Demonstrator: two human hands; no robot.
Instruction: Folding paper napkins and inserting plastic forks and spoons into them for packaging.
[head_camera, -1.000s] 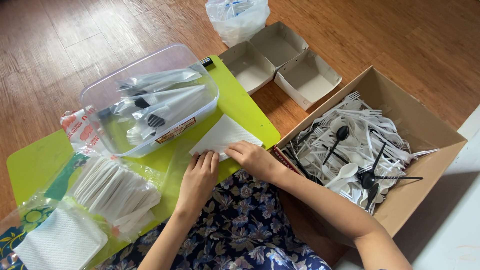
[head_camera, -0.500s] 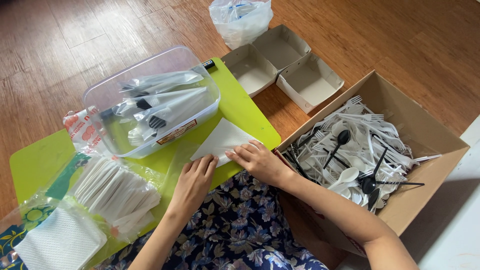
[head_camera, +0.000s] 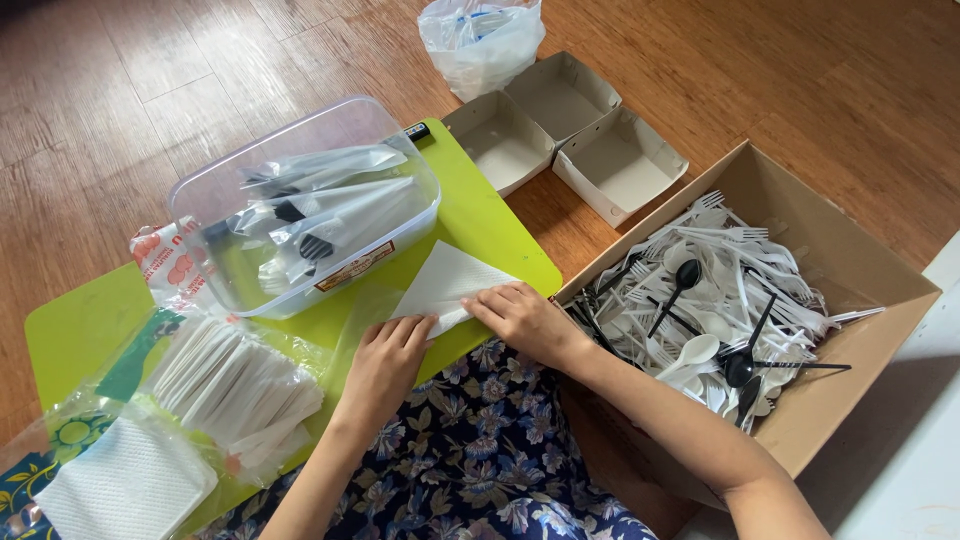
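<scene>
A white paper napkin (head_camera: 448, 282) lies folded into a triangle on the lime-green low table (head_camera: 90, 330). My left hand (head_camera: 388, 357) presses its fingertips on the napkin's near left corner. My right hand (head_camera: 525, 320) lies flat on the napkin's near right edge. Both hands touch the napkin at the table's front edge, above my floral-patterned lap. Just beyond the napkin stands a clear plastic tub (head_camera: 300, 205) holding several wrapped cutlery packs.
A cardboard box (head_camera: 860, 260) full of white and black plastic forks and spoons sits on my right. Two empty paper trays (head_camera: 565, 135) and a tied plastic bag (head_camera: 482, 40) lie on the wooden floor beyond. Bagged toothpick-like packs (head_camera: 235, 385) and stacked napkins (head_camera: 125, 485) lie at the left.
Both hands have stayed on the napkin, shifting slightly along its near edge as they press the fold flat. Nothing else has moved.
</scene>
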